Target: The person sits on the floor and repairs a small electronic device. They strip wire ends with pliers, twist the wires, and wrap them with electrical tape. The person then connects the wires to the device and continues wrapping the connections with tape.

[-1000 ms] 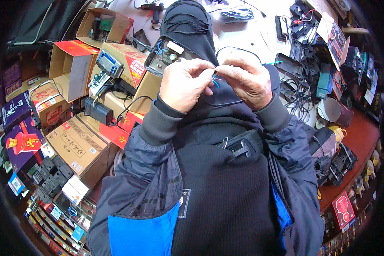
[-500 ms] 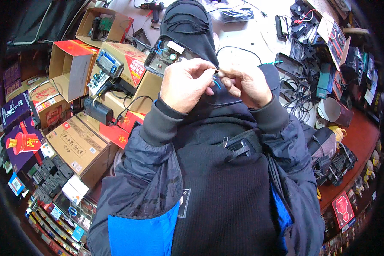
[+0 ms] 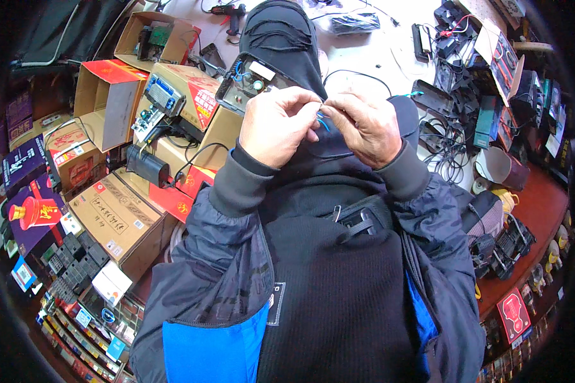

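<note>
Hands pinch blue wire, lying left-to-right between them.

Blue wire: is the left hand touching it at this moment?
Touching. The head view shows the left hand's fingertips pinched on the thin blue wire, which runs across to the right hand's fingers with no visible gap.

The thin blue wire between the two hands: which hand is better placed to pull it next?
Probably the right hand: its fingertips pinch the blue wire at its near end, while the left hand seems only to steady it from the side.
</note>
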